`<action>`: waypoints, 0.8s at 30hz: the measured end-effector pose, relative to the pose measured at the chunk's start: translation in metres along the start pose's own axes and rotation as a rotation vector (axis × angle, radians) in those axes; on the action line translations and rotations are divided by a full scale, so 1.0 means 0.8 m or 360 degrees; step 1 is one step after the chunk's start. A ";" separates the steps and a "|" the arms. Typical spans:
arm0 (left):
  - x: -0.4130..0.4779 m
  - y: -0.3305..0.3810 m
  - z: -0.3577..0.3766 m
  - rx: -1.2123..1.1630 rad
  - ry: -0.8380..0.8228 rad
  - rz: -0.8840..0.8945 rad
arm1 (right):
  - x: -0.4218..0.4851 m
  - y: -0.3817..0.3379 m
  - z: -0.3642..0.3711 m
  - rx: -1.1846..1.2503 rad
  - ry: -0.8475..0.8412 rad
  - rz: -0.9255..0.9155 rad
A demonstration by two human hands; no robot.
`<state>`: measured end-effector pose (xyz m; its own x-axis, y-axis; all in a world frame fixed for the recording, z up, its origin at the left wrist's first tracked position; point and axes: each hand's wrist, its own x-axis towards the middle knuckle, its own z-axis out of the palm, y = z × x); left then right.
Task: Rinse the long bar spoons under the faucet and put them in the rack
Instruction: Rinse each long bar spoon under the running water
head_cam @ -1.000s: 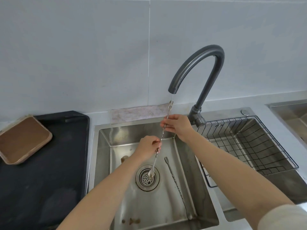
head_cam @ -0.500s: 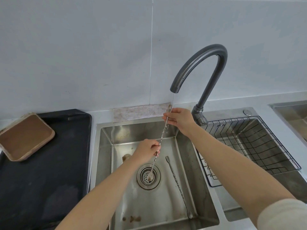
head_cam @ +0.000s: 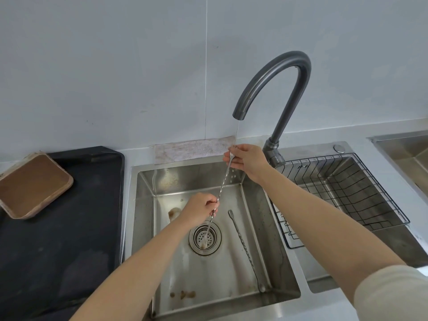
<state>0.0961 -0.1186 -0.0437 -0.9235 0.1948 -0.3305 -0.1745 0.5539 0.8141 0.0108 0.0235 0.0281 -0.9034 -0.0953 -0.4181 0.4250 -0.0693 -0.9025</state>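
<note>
No writing is legible anywhere. At frame centre, the left hand (head_cam: 201, 208) pinches the lower twisted shaft of a steel bar spoon (head_cam: 221, 187), bowl over the round drain strainer (head_cam: 205, 238). The right hand (head_cam: 247, 159) pinches its top under the dark curved faucet (head_cam: 273, 84). A second spoon (head_cam: 246, 250) lies in the sink (head_cam: 231, 286); the wire rack (head_cam: 342, 195) sits right.

Pale grey wall tiles (head_cam: 115, 66) are seen behind everything, split by one thin vertical grout line, with soft even light all over. A light grey desk (head_cam: 382, 140) is laid along the wall's foot, and a stained cloth strip (head_cam: 192, 150) is tucked against it.
</note>
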 end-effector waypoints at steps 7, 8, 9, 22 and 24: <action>-0.010 0.000 0.002 -0.0018 -0.0014 -0.0021 | -0.011 0.000 0.001 -0.0056 -0.0028 0.0019; -0.012 -0.001 0.002 -0.0017 -0.0003 -0.0025 | -0.010 0.000 0.001 -0.0067 -0.0002 0.0031; -0.013 -0.003 0.002 -0.0010 0.0011 -0.0027 | -0.010 0.000 0.002 -0.0074 0.0021 0.0044; -0.016 -0.002 -0.007 0.0136 0.0067 -0.0008 | -0.017 0.002 0.006 -0.0016 -0.0089 0.0041; -0.014 -0.003 -0.007 0.0182 0.0122 -0.0008 | -0.016 -0.001 0.005 -0.0023 -0.0088 0.0044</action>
<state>0.1051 -0.1264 -0.0394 -0.9469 0.1317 -0.2932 -0.1429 0.6444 0.7512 0.0220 0.0204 0.0348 -0.8868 -0.1515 -0.4367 0.4483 -0.0517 -0.8924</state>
